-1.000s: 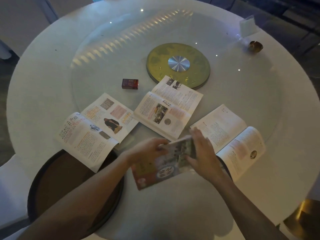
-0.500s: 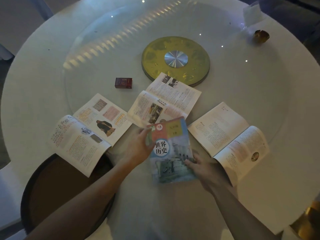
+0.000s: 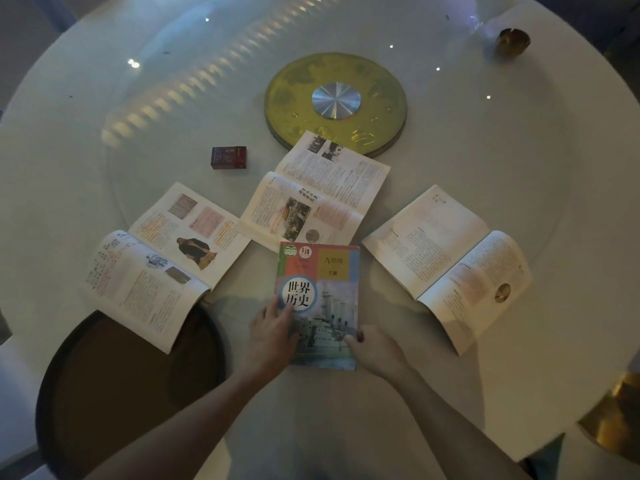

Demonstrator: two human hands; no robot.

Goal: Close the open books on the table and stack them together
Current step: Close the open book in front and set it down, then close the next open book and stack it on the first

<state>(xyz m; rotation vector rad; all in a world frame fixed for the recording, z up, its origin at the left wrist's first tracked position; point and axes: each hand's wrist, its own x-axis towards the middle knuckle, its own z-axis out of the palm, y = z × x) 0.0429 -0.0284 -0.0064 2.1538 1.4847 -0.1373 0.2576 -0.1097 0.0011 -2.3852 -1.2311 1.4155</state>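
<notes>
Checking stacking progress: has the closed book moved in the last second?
Yes. The closed book went from tilted in both hands to flat on the table, just below the middle open book.

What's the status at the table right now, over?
Left hand and right hand flat on closed book. Three open books remain. Small red box clear of them.

- The closed book [image 3: 320, 299] lies hemmed on three sides: the left open book [image 3: 162, 261], the middle open book [image 3: 313, 197] (its near edge just beside the cover) and the right open book [image 3: 446, 261].
- Bare table [image 3: 519, 150] lies beyond, past the small red box [image 3: 229, 157] and the gold disc [image 3: 335, 103].
- The near edge is taken by both forearms.
</notes>
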